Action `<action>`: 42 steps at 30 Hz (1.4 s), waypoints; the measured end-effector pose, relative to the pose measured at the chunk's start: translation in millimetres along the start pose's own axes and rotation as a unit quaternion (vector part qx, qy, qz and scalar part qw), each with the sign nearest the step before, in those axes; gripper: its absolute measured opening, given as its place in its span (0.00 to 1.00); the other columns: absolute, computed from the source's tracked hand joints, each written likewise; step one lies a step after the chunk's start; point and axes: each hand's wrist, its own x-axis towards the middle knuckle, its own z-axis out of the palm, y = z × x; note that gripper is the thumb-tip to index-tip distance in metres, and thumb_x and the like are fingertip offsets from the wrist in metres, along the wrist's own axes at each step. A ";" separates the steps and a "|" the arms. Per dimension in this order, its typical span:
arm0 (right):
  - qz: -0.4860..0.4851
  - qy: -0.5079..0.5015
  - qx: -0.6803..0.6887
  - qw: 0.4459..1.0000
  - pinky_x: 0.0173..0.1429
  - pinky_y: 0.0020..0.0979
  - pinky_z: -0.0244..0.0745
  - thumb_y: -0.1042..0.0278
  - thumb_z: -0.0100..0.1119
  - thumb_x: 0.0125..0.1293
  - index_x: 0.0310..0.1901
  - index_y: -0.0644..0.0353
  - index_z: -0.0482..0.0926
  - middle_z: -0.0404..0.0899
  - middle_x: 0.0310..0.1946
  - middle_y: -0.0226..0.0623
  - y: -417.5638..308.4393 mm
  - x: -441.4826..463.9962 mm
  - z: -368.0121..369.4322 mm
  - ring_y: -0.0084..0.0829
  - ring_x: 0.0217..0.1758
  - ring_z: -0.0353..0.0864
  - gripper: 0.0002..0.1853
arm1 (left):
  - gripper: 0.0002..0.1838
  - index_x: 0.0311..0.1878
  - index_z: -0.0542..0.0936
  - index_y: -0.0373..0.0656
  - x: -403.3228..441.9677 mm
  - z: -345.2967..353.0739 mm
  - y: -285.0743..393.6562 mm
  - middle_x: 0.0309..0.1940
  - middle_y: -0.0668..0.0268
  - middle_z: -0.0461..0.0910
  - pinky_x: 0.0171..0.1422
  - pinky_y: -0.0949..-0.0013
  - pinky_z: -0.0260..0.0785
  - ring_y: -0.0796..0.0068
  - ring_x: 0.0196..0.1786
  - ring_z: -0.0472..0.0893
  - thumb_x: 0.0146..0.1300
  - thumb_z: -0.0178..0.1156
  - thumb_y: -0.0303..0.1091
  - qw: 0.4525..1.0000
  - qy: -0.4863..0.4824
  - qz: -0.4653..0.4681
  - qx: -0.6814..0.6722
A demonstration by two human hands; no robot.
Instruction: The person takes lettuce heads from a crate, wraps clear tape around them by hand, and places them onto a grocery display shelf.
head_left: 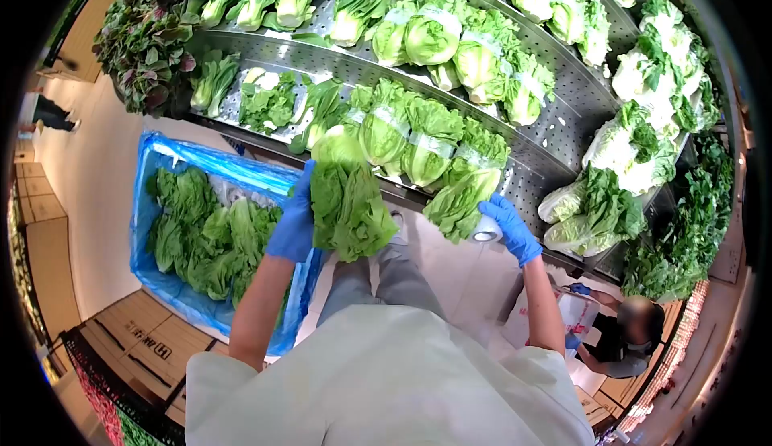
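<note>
My left hand (291, 219), in a blue glove, is closed on the side of a leafy green lettuce (351, 205), held in front of the shelf's lower edge. On the right, my gloved right hand (512, 227) pinches the edge of another lettuce (460, 205), which leans out over the front of the lowest tier. Just below those fingers shows a white, round, roll-like thing (486, 231); whether the hand also grips it I cannot tell. Behind both hands stand several lettuces (430, 150) wrapped with clear bands.
A crate lined with blue plastic (149, 245) holds loose lettuces at my left. Perforated metal shelving (555, 142) curves ahead, with cabbages (643, 148) at right and red-green leaves (153, 44) at left. Lower right, another person (631, 341) handles a white box (563, 313). Cardboard boxes (133, 341) stand lower left.
</note>
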 end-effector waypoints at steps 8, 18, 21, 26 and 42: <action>-0.073 -0.082 0.158 0.981 0.55 0.28 0.66 0.68 0.55 0.58 0.58 0.61 0.63 0.69 0.52 0.32 -19.9 34.3 -15.2 0.26 0.52 0.71 0.26 | 0.22 0.57 0.64 0.39 47.6 45.2 -17.3 0.49 0.57 0.73 0.43 0.68 0.73 0.70 0.41 0.77 0.66 0.42 0.43 0.939 -0.064 0.163 0.297; -0.096 -0.152 0.056 0.982 0.58 0.28 0.63 0.61 0.60 0.53 0.59 0.66 0.60 0.69 0.53 0.36 -51.5 60.0 -75.8 0.28 0.53 0.70 0.33 | 0.25 0.63 0.56 0.39 66.2 83.5 24.7 0.59 0.53 0.63 0.59 0.58 0.66 0.60 0.55 0.70 0.67 0.42 0.40 0.967 -0.195 0.070 0.145; -0.016 -0.083 -0.006 0.996 0.58 0.26 0.63 0.56 0.61 0.53 0.59 0.68 0.60 0.69 0.53 0.35 -18.7 97.0 -94.6 0.28 0.53 0.70 0.36 | 0.24 0.62 0.58 0.40 61.1 106.6 15.4 0.55 0.55 0.67 0.58 0.60 0.68 0.64 0.54 0.72 0.65 0.46 0.36 0.973 -0.119 0.101 0.167; -0.023 -0.115 -0.161 0.980 0.37 0.25 0.68 0.48 0.64 0.51 0.34 0.61 0.73 0.74 0.30 0.32 -37.5 132.1 -76.7 0.23 0.31 0.70 0.22 | 0.23 0.60 0.60 0.40 68.7 125.9 -7.6 0.50 0.57 0.72 0.54 0.62 0.71 0.65 0.49 0.76 0.63 0.50 0.33 0.975 -0.099 0.133 0.151; -0.245 -0.228 -0.281 0.899 0.26 0.24 0.61 0.62 0.58 0.56 0.27 0.61 0.76 0.68 0.17 0.31 -165.6 3.2 9.5 0.19 0.21 0.64 0.11 | 0.40 0.64 0.57 0.38 66.8 128.7 -40.5 0.53 0.63 0.68 0.54 0.75 0.63 0.79 0.48 0.71 0.47 0.63 0.27 0.844 0.002 0.163 0.510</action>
